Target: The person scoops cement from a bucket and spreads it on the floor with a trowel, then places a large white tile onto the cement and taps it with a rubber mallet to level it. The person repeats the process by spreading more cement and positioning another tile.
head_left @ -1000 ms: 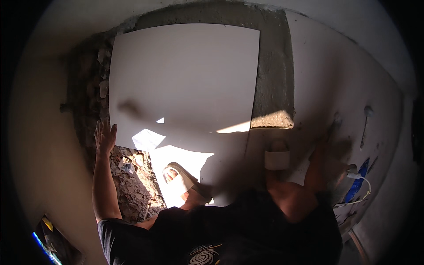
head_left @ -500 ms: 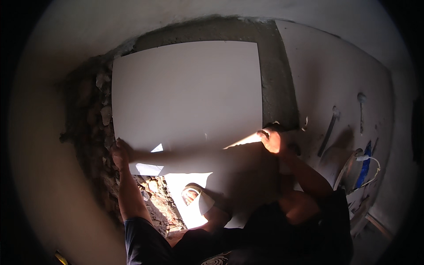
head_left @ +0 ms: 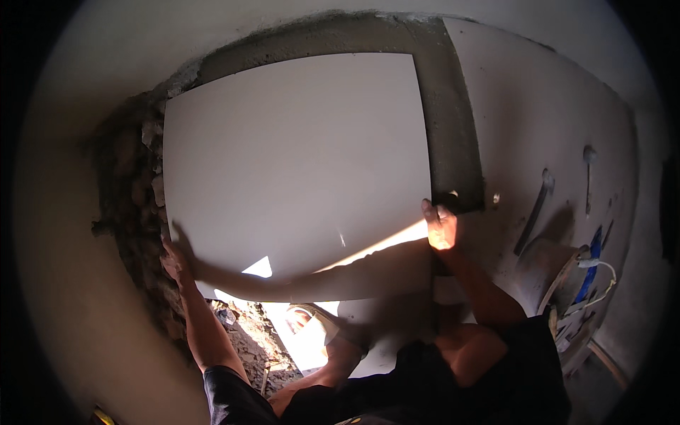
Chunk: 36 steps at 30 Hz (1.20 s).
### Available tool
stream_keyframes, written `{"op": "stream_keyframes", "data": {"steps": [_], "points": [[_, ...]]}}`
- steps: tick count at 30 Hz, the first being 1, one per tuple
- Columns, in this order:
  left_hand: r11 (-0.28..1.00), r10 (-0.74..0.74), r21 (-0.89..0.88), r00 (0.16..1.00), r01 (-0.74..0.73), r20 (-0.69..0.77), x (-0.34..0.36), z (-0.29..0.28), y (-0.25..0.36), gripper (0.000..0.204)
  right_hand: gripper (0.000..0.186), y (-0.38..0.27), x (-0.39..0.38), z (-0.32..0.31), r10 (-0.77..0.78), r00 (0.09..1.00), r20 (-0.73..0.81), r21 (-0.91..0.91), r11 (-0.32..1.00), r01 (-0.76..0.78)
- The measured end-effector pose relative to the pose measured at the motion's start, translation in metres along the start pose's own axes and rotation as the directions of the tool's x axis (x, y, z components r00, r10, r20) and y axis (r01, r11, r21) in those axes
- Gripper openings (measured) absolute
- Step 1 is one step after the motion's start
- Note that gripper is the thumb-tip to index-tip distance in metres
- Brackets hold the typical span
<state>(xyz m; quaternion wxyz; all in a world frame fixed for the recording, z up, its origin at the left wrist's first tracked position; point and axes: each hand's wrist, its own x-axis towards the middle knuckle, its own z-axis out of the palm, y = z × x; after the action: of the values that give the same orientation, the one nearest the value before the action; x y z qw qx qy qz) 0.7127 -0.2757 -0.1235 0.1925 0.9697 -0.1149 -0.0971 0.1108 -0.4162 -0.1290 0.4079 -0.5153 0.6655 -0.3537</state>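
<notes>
A large white square tile [head_left: 304, 156] lies between my two hands, above a bed of grey mortar [head_left: 453, 120]. My left hand [head_left: 173, 261] grips its left edge near the lower corner. On the opposite side, my right hand [head_left: 443, 228] has its fingers and thumb closed on the right edge. Mortar shows along the tile's far and right sides. How high the tile sits over the mortar cannot be made out. Sunlight and the shadow of an arm fall across its near part.
Rough rubble [head_left: 131, 212] runs down the left beside the wall. Pale laid tiles [head_left: 510, 120] stretch to the right, with long-handled tools [head_left: 535, 212] on them. A bucket [head_left: 563, 276] with a wire handle stands there. My sandalled foot [head_left: 297, 320] is near the tile's lower edge.
The tile appears larger in view; its left edge has shifted left and its near edge lower. My left hand has moved left with it, and my right hand slightly right.
</notes>
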Motion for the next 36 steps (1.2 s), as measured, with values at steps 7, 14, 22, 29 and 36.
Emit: {"op": "stream_keyframes", "data": {"steps": [7, 14, 22, 29, 36], "points": [[0.974, -0.072, -0.213, 0.997, 0.076, 0.027, -0.074, -0.008, 0.046, 0.09, 0.049, 0.006, 0.051, -0.046, 0.093, 0.995, -0.039, -0.09, 0.991, -0.096], [0.963, -0.061, -0.26, 0.998, 0.068, 0.036, -0.114, 0.039, 0.095, 0.095, 0.052, 0.007, 0.133, -0.072, 0.108, 0.986, -0.125, -0.116, 0.986, -0.122], [0.978, 0.011, -0.211, 0.998, 0.004, 0.067, -0.133, 0.067, 0.116, 0.099, 0.061, 0.025, 0.17, -0.087, 0.099, 0.978, -0.181, -0.34, 0.927, -0.157], [0.991, 0.046, -0.124, 0.999, -0.046, -0.002, -0.156, 0.075, 0.157, 0.115, 0.063, 0.018, 0.186, -0.093, 0.15, 0.968, -0.199, -0.448, 0.865, -0.226], [0.988, 0.073, -0.133, 0.997, -0.073, -0.002, -0.152, 0.089, 0.149, 0.104, 0.07, 0.011, 0.191, -0.095, 0.259, 0.959, -0.118, -0.52, 0.806, -0.282]]}}
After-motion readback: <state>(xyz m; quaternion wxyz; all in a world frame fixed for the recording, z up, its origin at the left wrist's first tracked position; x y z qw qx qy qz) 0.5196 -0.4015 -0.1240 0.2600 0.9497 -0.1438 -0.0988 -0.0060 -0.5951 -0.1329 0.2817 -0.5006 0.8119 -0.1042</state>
